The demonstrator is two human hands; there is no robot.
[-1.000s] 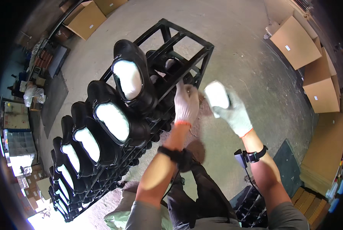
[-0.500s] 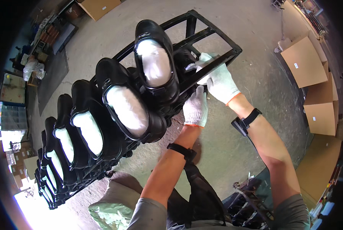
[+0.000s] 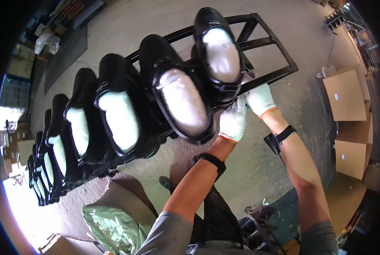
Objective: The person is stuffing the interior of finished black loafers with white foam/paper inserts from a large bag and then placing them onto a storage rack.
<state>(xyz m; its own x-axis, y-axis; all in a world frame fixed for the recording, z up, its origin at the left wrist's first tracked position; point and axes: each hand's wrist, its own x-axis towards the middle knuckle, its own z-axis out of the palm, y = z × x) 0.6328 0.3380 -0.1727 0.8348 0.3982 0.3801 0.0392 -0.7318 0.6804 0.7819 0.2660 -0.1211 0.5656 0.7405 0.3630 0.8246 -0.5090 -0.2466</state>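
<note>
Black shoes stuffed with white padding stand side by side on a black metal rack (image 3: 270,78). My two hands, in white knit gloves with orange cuffs, are close together at the rack's near side, below the rightmost shoe (image 3: 210,20). My left hand (image 3: 233,122) reaches up under that shoe's heel, its fingertips hidden. Just right of it, my right hand (image 3: 261,98) reaches beneath the rack's front bar. The bar and the shoe cover most of its fingers, so any grip is hidden. Another shoe (image 3: 158,53) stands left of the rightmost one.
Cardboard boxes (image 3: 345,97) stand along the right side. A green-and-grey sack (image 3: 113,221) lies on the floor at lower left, near my legs. Another dark metal rack (image 3: 262,229) is at the bottom, right of my legs. Shelving stands at far upper right.
The rack and shoes now appear farther right and slightly higher in view. My right hand has gone lower behind the front bar, hiding fingers that showed before. My left hand sits closer beside it.
</note>
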